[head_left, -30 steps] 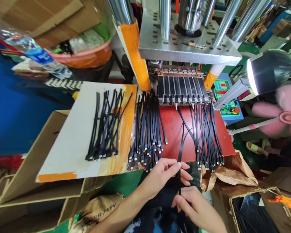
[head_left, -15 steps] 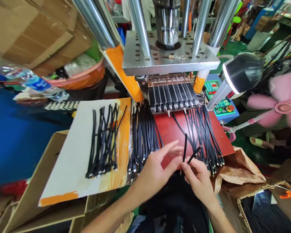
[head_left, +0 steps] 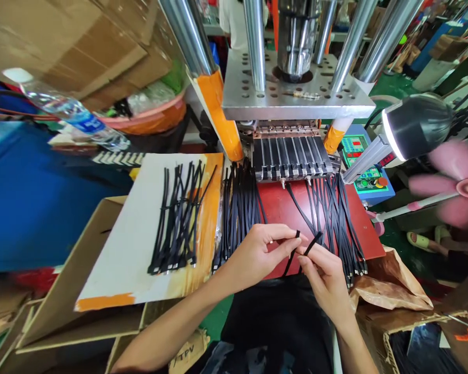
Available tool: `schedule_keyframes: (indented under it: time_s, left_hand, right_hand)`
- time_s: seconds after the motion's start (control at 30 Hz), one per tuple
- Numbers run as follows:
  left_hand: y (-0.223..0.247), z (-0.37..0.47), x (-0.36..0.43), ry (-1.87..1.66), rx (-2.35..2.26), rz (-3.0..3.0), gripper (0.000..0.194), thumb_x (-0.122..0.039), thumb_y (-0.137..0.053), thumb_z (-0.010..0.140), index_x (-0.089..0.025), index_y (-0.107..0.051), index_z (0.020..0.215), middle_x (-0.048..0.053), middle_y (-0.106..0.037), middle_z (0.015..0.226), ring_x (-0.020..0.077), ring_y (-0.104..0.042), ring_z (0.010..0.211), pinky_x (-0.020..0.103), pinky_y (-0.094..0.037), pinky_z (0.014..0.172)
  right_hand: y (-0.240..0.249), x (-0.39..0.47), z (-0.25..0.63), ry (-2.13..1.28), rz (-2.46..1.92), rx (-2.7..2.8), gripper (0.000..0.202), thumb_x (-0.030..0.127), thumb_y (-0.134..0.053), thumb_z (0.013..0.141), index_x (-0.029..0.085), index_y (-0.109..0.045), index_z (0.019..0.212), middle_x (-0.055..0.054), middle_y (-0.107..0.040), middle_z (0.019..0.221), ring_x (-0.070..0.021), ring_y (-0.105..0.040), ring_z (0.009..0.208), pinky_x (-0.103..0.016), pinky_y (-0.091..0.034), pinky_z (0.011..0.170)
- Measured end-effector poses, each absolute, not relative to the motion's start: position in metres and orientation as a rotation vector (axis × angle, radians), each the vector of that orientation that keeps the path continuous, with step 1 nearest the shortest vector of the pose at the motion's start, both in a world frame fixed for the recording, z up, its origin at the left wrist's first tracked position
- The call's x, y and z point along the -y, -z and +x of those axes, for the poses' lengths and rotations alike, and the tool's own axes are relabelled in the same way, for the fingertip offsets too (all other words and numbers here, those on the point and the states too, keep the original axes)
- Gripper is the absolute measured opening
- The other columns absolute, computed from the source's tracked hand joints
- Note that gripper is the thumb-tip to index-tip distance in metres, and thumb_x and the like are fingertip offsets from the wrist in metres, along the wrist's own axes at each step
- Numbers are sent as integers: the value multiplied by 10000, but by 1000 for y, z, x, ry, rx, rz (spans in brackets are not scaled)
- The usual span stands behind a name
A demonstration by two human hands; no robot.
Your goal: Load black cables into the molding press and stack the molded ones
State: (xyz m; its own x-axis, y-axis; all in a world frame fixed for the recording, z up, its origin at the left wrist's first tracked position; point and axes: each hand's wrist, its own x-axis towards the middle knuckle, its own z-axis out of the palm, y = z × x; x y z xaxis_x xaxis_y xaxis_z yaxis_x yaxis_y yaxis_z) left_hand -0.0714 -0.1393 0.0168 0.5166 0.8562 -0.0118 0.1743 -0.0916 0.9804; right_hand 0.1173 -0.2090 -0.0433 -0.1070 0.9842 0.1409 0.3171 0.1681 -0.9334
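My left hand (head_left: 255, 255) pinches a flat black cable (head_left: 290, 263) between thumb and fingers, just in front of the red work surface (head_left: 275, 208). Beside it, my right hand (head_left: 325, 272) is closed on a black cable piece (head_left: 312, 244) whose end sticks up past the fingers. The fingertips of both hands nearly meet, and I cannot tell whether the two pieces are one cable. A bundle of black cables (head_left: 239, 202) lies left of my hands, another cable bundle (head_left: 341, 228) to the right, with small metal plugs at the near ends.
A press with a steel plate (head_left: 296, 106) stands ahead over a slotted black mould (head_left: 294, 158). More cables (head_left: 179, 218) lie on a white board (head_left: 128, 244) at left. A lamp (head_left: 417, 127), control box (head_left: 368, 179) and pink fan (head_left: 462, 184) stand right; cartons (head_left: 62, 291) sit below.
My left fingers have closed onto the cable, having been spread apart beside it. Both hands are now close together, and the view has shifted left.
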Motion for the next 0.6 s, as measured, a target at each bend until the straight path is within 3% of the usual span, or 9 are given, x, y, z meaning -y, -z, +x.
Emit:
schedule_keyframes:
  time_s: [0.1, 0.27, 0.47, 0.6]
  left_hand:
    - [-18, -79, 137, -729, -898, 1466, 279, -368, -668, 1010, -156, -824, 917, 44, -763, 829, 147, -658, 698, 237, -539, 685]
    - [-22, -89, 131, -738, -834, 1224, 372, -512, -792, 918, -145, -815, 859, 54, -763, 809, 120, -636, 582, 233, -540, 583]
    - [-25, -97, 122, -856, -846, 1226, 419, -558, -900, 796, -152, -798, 773, 39, -728, 797, 105, -626, 536, 224, -522, 517]
    - [-21, -103, 117, -956, -933, 1384, 386, -514, -876, 852, -153, -803, 737, 43, -723, 795, 119, -641, 627, 223, -509, 575]
  right_hand:
    - [37, 202, 115, -998, -1261, 1642, 261, 308, -549, 1090, 263, -803, 1050, -16, -642, 812, -177, -627, 743, -304, -556, 855]
    - [29, 189, 110, -964, -1132, 1767, 270, 306, -555, 1083, 230, -782, 959, -23, -607, 786, -182, -600, 711, -314, -532, 784]
    - [23, 172, 106, -859, -1132, 1836, 300, 300, -563, 1080, 216, -720, 839, -7, -520, 716, -178, -566, 691, -293, -444, 646]
    - [21, 163, 97, -839, -1089, 1905, 331, 285, -563, 1080, 213, -621, 762, 8, -481, 723, -146, -476, 641, -281, -384, 604]
